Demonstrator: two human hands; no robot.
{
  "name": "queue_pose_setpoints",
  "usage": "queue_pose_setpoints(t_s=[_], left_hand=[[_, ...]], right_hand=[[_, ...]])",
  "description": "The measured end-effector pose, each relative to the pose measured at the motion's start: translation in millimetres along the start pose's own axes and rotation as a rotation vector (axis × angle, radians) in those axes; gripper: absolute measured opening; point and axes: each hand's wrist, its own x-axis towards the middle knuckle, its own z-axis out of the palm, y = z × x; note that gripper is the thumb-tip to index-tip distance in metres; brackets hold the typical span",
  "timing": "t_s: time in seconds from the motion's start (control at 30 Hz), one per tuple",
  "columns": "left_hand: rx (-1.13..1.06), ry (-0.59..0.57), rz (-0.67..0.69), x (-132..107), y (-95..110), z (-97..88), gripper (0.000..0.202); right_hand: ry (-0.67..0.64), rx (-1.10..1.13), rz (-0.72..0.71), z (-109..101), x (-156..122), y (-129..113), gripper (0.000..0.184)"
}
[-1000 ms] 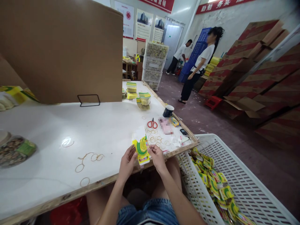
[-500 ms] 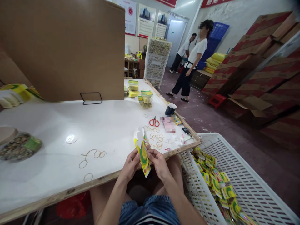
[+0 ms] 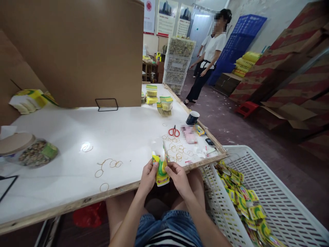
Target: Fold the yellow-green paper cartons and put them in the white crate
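Both my hands hold a small stack of yellow-green packets [image 3: 160,169] just over the near edge of the white table [image 3: 77,137]. My left hand [image 3: 149,176] pinches the stack's left side with closed fingers. On the right side, my right hand [image 3: 178,175] grips it with thumb and fingers. Loose rubber bands [image 3: 177,152] lie on the table just beyond the packets. More rubber bands [image 3: 108,166] lie to the left.
A white plastic crate [image 3: 257,181] with several yellow-green packets stands at my right. Red scissors [image 3: 174,131], a dark cup [image 3: 192,117] and bundled packet stacks [image 3: 164,103] sit farther back. A cardboard wall [image 3: 77,48] stands behind. A person [image 3: 208,55] stands in the aisle.
The packets have turned in my hands from edge-on to facing me and sit a little lower. The view has shifted left and down. The standing person has stepped farther along the aisle.
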Motion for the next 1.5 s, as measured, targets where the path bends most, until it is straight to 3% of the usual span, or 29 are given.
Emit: queue_pose_setpoints(t_s=[0.2, 0.37, 0.57, 0.63, 0.8, 1.03, 1.2, 1.33, 1.43, 1.5], left_hand=[[0.132, 0.075, -0.002, 0.1, -1.4, 0.1, 0.047], [0.116, 0.048, 0.020, -1.1, -0.2, 0.0, 0.060], [0.262, 0.104, 0.090, -4.5, 3.4, 0.5, 0.058], [0.274, 0.077, 0.087, -6.3, 4.8, 0.3, 0.056], [0.240, -0.065, 0.046, -11.3, 10.0, -3.6, 0.061], [0.153, -0.266, -0.033, -14.2, 18.2, -8.9, 0.059], [0.129, -0.280, -0.083, -16.2, 17.0, -5.5, 0.045], [0.117, -0.278, -0.091, -17.7, 14.6, -0.7, 0.039], [0.078, -0.248, -0.079, -18.2, 14.9, 2.9, 0.046], [0.064, -0.225, -0.066, -17.7, 15.2, 4.0, 0.060]], right_hand=[[0.094, -0.127, -0.056, 4.3, -0.8, 4.7, 0.038], [0.174, -0.196, -0.102, 1.1, 2.7, 8.9, 0.038], [0.169, -0.269, -0.125, -3.5, 3.7, 12.7, 0.033], [0.135, -0.248, -0.153, -4.5, 2.8, 9.8, 0.031], [-0.024, -0.184, -0.183, -9.9, 1.4, -6.3, 0.055], [-0.173, -0.165, -0.123, -24.6, 5.3, -24.2, 0.032], [-0.178, -0.252, -0.140, -30.4, 7.1, -29.0, 0.024], [-0.137, -0.301, -0.241, -28.2, 8.6, -33.0, 0.022], [-0.089, -0.248, -0.272, -25.4, 10.9, -32.1, 0.017], [-0.055, -0.166, -0.244, -24.5, 12.8, -29.2, 0.030]])
